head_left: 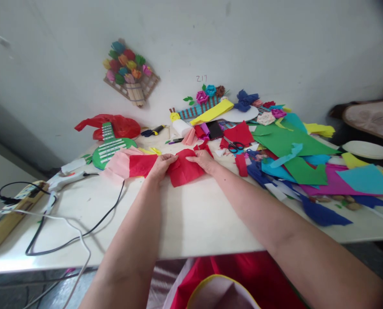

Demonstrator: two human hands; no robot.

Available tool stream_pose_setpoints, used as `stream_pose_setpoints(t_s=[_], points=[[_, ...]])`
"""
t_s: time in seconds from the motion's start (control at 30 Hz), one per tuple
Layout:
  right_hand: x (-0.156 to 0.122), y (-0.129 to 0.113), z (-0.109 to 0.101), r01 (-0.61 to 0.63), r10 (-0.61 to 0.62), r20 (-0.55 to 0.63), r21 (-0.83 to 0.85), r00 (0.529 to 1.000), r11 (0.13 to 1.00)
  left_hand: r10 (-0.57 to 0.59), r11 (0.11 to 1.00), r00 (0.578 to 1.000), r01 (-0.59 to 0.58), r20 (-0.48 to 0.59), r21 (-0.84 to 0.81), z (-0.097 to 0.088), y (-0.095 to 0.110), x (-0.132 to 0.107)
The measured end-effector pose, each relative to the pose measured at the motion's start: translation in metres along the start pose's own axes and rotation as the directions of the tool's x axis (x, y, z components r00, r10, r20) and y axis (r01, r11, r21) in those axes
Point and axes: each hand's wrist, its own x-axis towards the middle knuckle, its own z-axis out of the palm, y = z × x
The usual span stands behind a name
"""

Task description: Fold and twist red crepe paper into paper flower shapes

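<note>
A piece of red crepe paper (186, 171) is stretched between my two hands, just above the middle of the table. My left hand (162, 166) pinches its left side, thumb and fingers closed on the edge. On the upper right side, my right hand (202, 161) grips the same sheet between thumb and fingers. Left of my left hand lies another red paper piece (142, 165), beside a crumpled pale pink paper (117, 165). Black-handled scissors (235, 146) rest on red paper (239, 135) beyond my right hand. A small red strip (241, 165) lies nearby.
A glue gun (65, 181) with a black cord (104, 219) lies at left, near a power strip (20, 210). Behind it stands a green guitar-shaped craft (109, 148). Coloured paper, including a green sheet (294, 139), is heaped at right beside a white bowl (366, 149).
</note>
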Motion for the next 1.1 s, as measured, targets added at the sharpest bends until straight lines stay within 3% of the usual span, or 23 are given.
stream_pose_setpoints(t_s=[0.3, 0.6, 1.1], points=[[0.0025, 0.0017, -0.0007, 0.111, -0.109, 0.022, -0.143, 0.994, 0.984, -0.008, 1.000, 0.996, 0.008, -0.085, -0.006, 0.0022, 0.0022, -0.0001], [-0.0027, -0.0051, 0.0049, 0.175, -0.172, 0.036, -0.108, 0.984, 0.979, 0.018, 0.999, 0.999, -0.017, -0.034, 0.032, -0.0008, -0.0021, 0.0039], [0.0003, -0.0035, 0.0055, 0.198, -0.193, 0.043, -0.208, 0.980, 0.958, 0.027, 0.998, 0.993, -0.033, -0.111, -0.049, 0.0019, -0.0035, 0.0049]])
